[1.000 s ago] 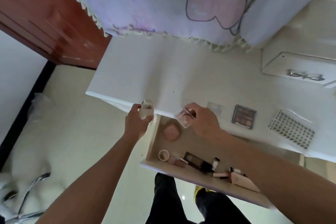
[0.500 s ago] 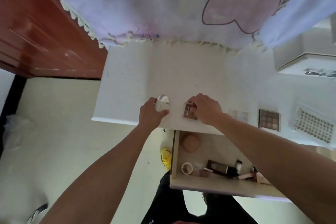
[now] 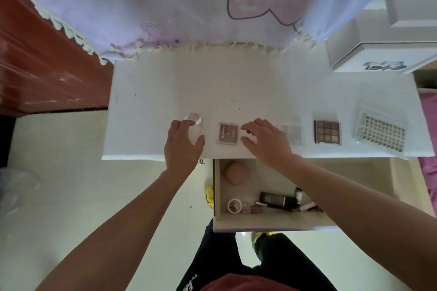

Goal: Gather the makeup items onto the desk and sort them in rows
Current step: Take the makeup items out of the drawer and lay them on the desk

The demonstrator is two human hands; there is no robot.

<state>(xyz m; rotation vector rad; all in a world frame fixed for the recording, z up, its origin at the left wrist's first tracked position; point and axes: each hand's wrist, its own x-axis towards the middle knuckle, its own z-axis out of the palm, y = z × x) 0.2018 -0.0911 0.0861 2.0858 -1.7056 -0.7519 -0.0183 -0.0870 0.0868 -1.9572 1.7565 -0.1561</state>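
A white desk (image 3: 165, 87) lies below me, with its drawer (image 3: 260, 225) pulled out. My left hand (image 3: 182, 146) grips a small clear bottle (image 3: 194, 118) standing near the desk's front edge. To its right a brown eyeshadow palette (image 3: 227, 133) lies flat, and the fingertips of my right hand (image 3: 266, 140) are spread at its right edge. Further right sit a pale palette (image 3: 293, 134), a dark nine-pan palette (image 3: 327, 134) and a clear gridded case (image 3: 380, 133). In the drawer are a pink puff (image 3: 236, 172), a small round jar (image 3: 234, 205), a dark compact (image 3: 275, 199) and several tubes.
A lilac fringed cloth (image 3: 189, 7) hangs over the desk's back edge. A white box (image 3: 378, 54) stands at the back right. A red-brown wooden cabinet (image 3: 35, 66) is on the left. Pale floor tiles lie below, with my legs under the drawer.
Both hands rose from the drawer's edge onto the desk. The brown palette left my right hand's grip and now lies flat. The bottle now stands on the desk in my left hand.
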